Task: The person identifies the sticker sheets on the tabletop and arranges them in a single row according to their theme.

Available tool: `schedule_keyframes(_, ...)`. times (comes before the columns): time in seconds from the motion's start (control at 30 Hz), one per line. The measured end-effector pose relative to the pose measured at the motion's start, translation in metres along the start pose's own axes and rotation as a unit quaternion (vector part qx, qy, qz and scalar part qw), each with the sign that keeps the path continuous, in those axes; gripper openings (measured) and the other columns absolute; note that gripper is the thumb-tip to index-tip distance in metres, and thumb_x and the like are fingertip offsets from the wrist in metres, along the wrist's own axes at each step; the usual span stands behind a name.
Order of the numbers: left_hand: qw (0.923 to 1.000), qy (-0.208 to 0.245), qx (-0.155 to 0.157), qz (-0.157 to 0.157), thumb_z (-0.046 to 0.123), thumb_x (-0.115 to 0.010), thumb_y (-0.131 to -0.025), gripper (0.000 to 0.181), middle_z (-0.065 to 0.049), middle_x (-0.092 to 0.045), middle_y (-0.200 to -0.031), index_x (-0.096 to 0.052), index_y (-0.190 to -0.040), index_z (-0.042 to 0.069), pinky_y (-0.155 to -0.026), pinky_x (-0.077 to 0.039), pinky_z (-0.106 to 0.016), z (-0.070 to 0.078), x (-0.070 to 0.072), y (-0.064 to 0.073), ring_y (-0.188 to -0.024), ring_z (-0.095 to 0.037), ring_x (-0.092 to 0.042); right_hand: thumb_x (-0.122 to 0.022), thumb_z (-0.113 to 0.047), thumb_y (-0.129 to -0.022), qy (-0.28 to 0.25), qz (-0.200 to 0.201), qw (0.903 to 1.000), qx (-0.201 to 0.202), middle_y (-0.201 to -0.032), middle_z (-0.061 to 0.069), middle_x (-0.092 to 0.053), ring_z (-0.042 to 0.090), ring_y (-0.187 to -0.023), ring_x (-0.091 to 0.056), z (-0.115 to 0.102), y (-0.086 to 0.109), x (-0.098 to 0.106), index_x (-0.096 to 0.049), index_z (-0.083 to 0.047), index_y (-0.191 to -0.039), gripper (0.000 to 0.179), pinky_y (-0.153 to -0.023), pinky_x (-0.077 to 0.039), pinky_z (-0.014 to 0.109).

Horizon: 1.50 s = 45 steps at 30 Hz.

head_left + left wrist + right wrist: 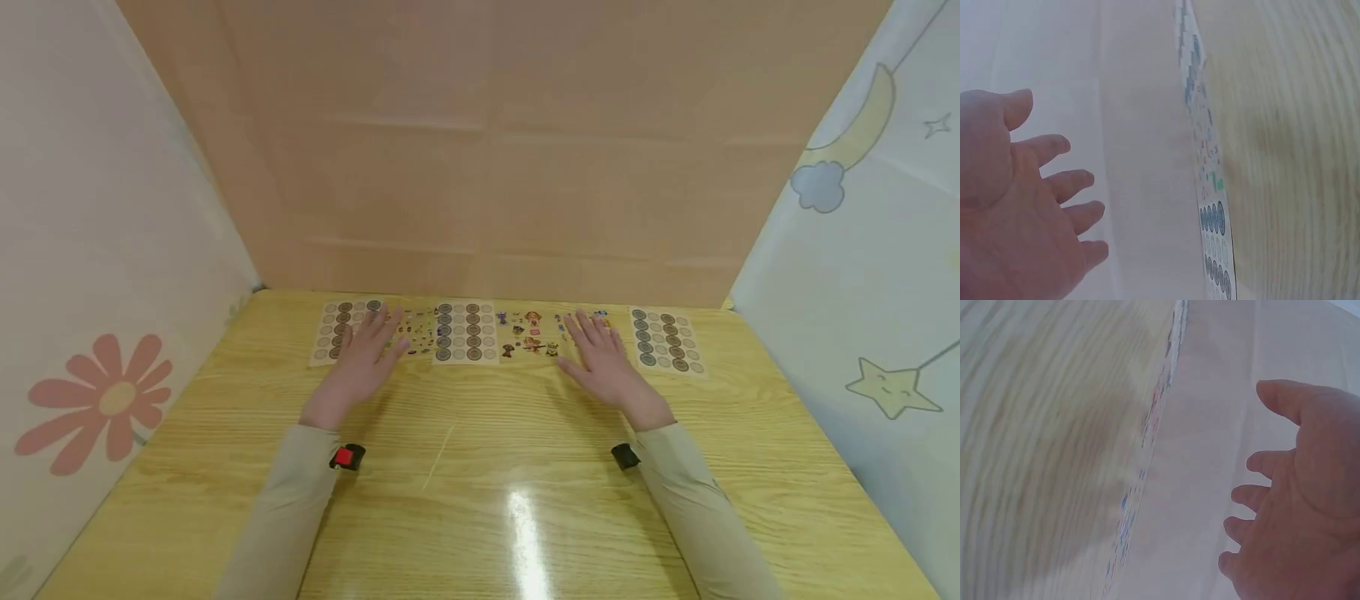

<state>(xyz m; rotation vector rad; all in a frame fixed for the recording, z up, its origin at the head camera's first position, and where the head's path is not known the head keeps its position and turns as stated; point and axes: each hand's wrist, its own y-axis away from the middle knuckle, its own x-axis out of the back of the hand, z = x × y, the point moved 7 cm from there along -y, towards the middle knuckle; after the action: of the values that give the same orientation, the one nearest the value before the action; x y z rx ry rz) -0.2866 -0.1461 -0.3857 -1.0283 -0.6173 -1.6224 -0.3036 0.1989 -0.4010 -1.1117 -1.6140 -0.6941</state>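
My left hand (358,360) is held out palm down with fingers spread and nothing in it. In the head view it overlaps a sheet of coin-like circles (327,332) and a sheet of tiny coloured stickers (422,330). My right hand (606,367), also spread and bare, overlaps a sheet of small blue cartoon stickers (561,327), part of which it hides. Between the hands lie another circle sheet (467,333) and a sheet of cartoon characters (532,318). Both wrist views show air between the palms and the tabletop.
Beyond my right hand lies another circle sheet (667,340). The sheets form a row along the back of the wooden table (480,450), by a tan backdrop (487,167). Patterned white panels (112,250) flank both sides. Dark wrist devices (626,456) sit at both sleeves.
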Motion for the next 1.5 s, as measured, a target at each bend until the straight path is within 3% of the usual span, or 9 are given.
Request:
schedule_keyframes(0.13,0.9973,0.072,-0.010,0.007,0.049,-0.029,-0.103,0.061,-0.006,-0.005,-0.159,-0.011,-0.155,0.022,-0.113,0.006,-0.053,0.000,0.005,0.001,-0.144,-0.028,0.004,-0.053,-0.032,-0.099,-0.039,0.006,0.9989,0.026,-0.158,0.020,-0.001,0.041,-0.142,0.005,-0.007,-0.007,0.001,-0.011,-0.006,-0.154,0.074,-0.110,0.002,0.063)
schedule_keyframes(0.37,0.9827,0.184,-0.013,0.019,0.046,-0.033,-0.103,0.061,-0.007,-0.018,-0.157,-0.020,-0.154,0.016,-0.112,-0.021,-0.053,-0.006,0.011,0.004,-0.143,-0.029,-0.015,-0.053,-0.032,-0.099,-0.150,-0.007,0.9880,0.035,-0.158,0.016,-0.010,0.038,-0.143,-0.003,-0.024,-0.016,0.000,-0.015,-0.011,-0.154,0.070,-0.111,-0.007,0.061)
schedule_keyframes(0.7,0.9642,0.256,-0.015,0.070,0.041,-0.031,-0.104,0.056,-0.010,-0.031,-0.153,-0.027,-0.151,0.012,-0.111,-0.025,-0.049,-0.019,0.027,0.007,-0.136,-0.030,-0.032,-0.037,-0.036,-0.104,-0.285,-0.013,0.9583,0.016,-0.156,0.011,-0.020,0.032,-0.142,-0.017,-0.045,-0.030,-0.007,-0.021,-0.012,-0.153,0.057,-0.111,-0.019,0.055)
schedule_keyframes(0.93,0.9342,0.349,-0.014,0.072,0.038,-0.030,-0.105,0.055,-0.019,-0.038,-0.146,-0.030,-0.149,0.005,-0.110,-0.027,-0.050,-0.023,0.032,0.006,-0.133,-0.036,-0.036,-0.032,-0.035,-0.106,-0.358,-0.032,0.9330,-0.010,-0.153,0.015,-0.025,0.040,-0.132,-0.035,-0.054,-0.038,-0.012,-0.018,-0.013,-0.153,0.054,-0.106,-0.030,0.057)
schedule_keyframes(1.13,0.9138,0.402,0.026,0.051,0.044,-0.028,-0.104,0.059,-0.021,-0.038,-0.145,-0.029,-0.150,0.006,-0.111,-0.024,-0.052,-0.031,0.029,0.003,-0.133,-0.037,-0.036,-0.030,-0.036,-0.106,-0.402,-0.037,0.9135,-0.048,-0.151,0.017,-0.030,0.035,-0.135,-0.031,-0.056,-0.047,-0.017,-0.022,-0.009,-0.152,0.054,-0.109,-0.026,0.055)
schedule_keyframes(1.23,0.9084,0.411,0.063,0.039,0.045,-0.028,-0.104,0.059,-0.021,-0.037,-0.146,-0.028,-0.150,0.007,-0.111,-0.024,-0.050,-0.037,0.026,0.001,-0.134,-0.036,-0.035,-0.032,-0.040,-0.105,-0.438,-0.038,0.8966,-0.054,-0.150,0.016,-0.031,0.033,-0.136,-0.031,-0.060,-0.051,-0.019,-0.024,-0.010,-0.152,0.056,-0.111,-0.025,0.050)
schedule_keyframes(1.3,0.9001,0.426,0.089,0.029,0.044,-0.028,-0.104,0.059,-0.020,-0.035,-0.148,-0.026,-0.151,0.008,-0.112,-0.023,-0.048,-0.041,0.024,-0.001,-0.135,-0.035,-0.033,-0.032,-0.043,-0.104,-0.464,-0.037,0.8835,-0.052,-0.150,0.015,-0.031,0.032,-0.136,-0.032,-0.063,-0.054,-0.020,-0.023,-0.010,-0.152,0.059,-0.112,-0.024,0.047)
schedule_keyframes(1.4,0.8842,0.449,0.127,0.019,0.043,-0.029,-0.105,0.058,-0.019,-0.032,-0.150,-0.024,-0.152,0.010,-0.113,-0.023,-0.046,-0.048,0.020,-0.003,-0.137,-0.034,-0.031,-0.032,-0.043,-0.104,-0.511,-0.042,0.8560,-0.064,-0.148,0.019,-0.031,0.034,-0.136,-0.032,-0.068,-0.061,-0.026,-0.021,-0.006,-0.151,0.061,-0.112,-0.025,0.045)
schedule_keyframes(1.5,0.8631,0.478,0.162,0.015,0.045,-0.032,-0.104,0.060,-0.019,-0.030,-0.150,-0.023,-0.152,0.010,-0.113,-0.024,-0.045,-0.058,0.014,-0.006,-0.137,-0.033,-0.030,-0.030,-0.039,-0.105,-0.560,-0.056,0.8217,-0.090,-0.148,0.024,-0.029,0.037,-0.135,-0.032,-0.075,-0.069,-0.033,-0.018,-0.003,-0.151,0.060,-0.112,-0.025,0.046)
